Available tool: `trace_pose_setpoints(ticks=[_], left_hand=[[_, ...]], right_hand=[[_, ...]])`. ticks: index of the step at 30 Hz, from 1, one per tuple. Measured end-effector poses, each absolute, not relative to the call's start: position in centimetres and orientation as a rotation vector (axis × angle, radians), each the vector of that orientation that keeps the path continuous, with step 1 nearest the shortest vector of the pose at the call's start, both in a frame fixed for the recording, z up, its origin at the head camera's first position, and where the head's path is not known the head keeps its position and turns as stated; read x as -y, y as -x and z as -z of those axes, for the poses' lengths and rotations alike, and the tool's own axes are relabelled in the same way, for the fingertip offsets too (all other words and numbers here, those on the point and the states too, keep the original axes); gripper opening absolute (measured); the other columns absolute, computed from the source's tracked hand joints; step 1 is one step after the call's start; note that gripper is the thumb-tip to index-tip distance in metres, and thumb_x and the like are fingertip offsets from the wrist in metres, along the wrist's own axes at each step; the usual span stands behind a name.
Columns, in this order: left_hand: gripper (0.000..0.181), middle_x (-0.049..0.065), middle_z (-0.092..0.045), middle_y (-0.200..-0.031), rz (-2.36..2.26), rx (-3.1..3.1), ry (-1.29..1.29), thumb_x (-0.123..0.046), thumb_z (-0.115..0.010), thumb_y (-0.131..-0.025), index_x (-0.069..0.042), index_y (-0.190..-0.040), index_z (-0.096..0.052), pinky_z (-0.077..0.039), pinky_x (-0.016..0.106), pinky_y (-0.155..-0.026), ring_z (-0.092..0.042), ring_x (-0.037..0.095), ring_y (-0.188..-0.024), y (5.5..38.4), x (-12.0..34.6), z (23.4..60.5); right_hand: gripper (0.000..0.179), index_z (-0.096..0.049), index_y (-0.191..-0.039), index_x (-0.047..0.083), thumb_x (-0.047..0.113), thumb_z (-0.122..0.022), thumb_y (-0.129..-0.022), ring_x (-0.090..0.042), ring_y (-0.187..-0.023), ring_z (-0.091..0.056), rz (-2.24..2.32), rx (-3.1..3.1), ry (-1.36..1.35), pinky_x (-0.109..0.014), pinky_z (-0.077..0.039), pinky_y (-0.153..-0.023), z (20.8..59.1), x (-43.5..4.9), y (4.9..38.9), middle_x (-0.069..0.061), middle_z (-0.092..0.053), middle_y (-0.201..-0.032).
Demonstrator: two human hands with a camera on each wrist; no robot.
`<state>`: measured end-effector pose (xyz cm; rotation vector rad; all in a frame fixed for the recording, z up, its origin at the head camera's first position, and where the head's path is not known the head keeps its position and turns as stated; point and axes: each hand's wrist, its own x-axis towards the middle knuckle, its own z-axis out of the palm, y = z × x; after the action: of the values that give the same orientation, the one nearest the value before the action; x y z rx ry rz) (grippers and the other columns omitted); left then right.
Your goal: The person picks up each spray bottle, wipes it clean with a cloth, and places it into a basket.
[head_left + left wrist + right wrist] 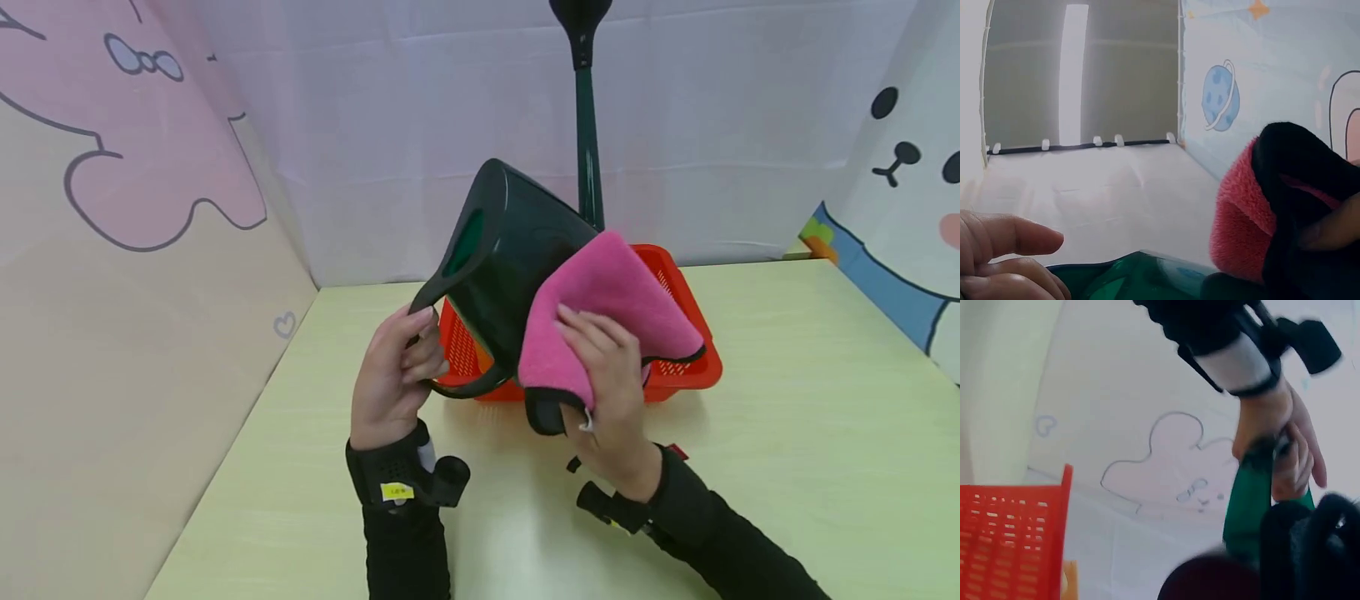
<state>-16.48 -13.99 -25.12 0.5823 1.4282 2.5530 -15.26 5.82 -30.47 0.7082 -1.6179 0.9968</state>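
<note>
A dark green watering can (536, 233) is held up tilted over the table, its long spout (589, 150) rising to a black sprinkler head (581, 25). My left hand (397, 375) grips the can's handle, fingers curled round it. In my right hand (611, 392) is a pink cloth (600, 300) with a black edge, held against the can's side. The left wrist view shows the cloth (1241, 212) folded over, its dark underside toward the camera. The right wrist view has the left hand (1285, 450) on the green handle.
Behind and below the can stands a red perforated basket (701, 371) on the pale table (810, 442). Something orange-yellow (483, 358) shows inside it. Printed curtains (360, 150) enclose the table at the back and sides.
</note>
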Motion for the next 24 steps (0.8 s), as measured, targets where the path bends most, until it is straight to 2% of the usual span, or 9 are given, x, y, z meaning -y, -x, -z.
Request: trace_pose_setpoints(ticks=[4,11,15,19,24], left_hand=[[0.029,-0.003,-0.027,-0.052,-2.56,-1.473,-0.524,-0.01,-0.035,-0.094,-0.015,-0.069,-0.049,-0.023,0.019,-0.045,-0.028,0.007,-0.039,16.7,13.5,25.1],[0.028,-0.004,-0.028,-0.051,-2.549,-1.44,-0.532,-0.018,-0.037,-0.096,-0.015,-0.071,-0.05,-0.025,0.017,-0.045,-0.027,0.005,-0.04,17.0,13.0,25.3],[0.027,-0.007,-0.034,-0.05,-2.516,-1.49,-0.533,-0.016,-0.037,-0.095,-0.015,-0.07,-0.048,-0.028,0.018,-0.046,-0.028,0.006,-0.04,17.1,12.7,25.3],[0.026,-0.007,-0.034,-0.05,-2.477,-1.548,-0.541,-0.016,-0.039,-0.094,-0.016,-0.069,-0.047,-0.028,0.019,-0.047,-0.028,0.009,-0.04,17.1,12.7,25.4],[0.022,-0.005,-0.033,-0.052,-2.426,-1.516,-0.577,-0.021,-0.046,-0.093,-0.017,-0.071,-0.049,-0.023,0.02,-0.045,-0.026,0.01,-0.041,16.8,13.1,25.4]], right_hand=[[0.042,-0.057,-0.106,-0.008,0.031,-0.046,-0.094,-0.033,-0.101,-0.052,-0.916,1.648,-0.825,-0.033,-0.037,-0.098,31.0,-4.6,14.2,-0.02,-0.06,-0.111],[0.043,-0.056,-0.11,-0.006,0.032,-0.043,-0.095,-0.026,-0.103,-0.054,-0.82,1.773,-0.922,-0.036,-0.039,-0.092,31.8,-3.6,12.8,-0.015,-0.061,-0.113],[0.039,-0.056,-0.109,-0.008,0.027,-0.044,-0.094,-0.031,-0.1,-0.053,-0.827,1.748,-0.852,-0.037,-0.038,-0.09,31.5,-4.3,13.2,-0.018,-0.061,-0.112],[0.04,-0.055,-0.107,-0.009,0.028,-0.051,-0.092,-0.034,-0.099,-0.05,-0.905,1.672,-0.736,-0.032,-0.037,-0.093,30.8,-5.6,14.3,-0.021,-0.06,-0.112],[0.044,-0.055,-0.106,-0.011,0.031,-0.053,-0.091,-0.025,-0.106,-0.05,-1.095,1.574,-0.573,-0.03,-0.034,-0.097,29.7,-7.7,15.9,-0.019,-0.06,-0.113]])
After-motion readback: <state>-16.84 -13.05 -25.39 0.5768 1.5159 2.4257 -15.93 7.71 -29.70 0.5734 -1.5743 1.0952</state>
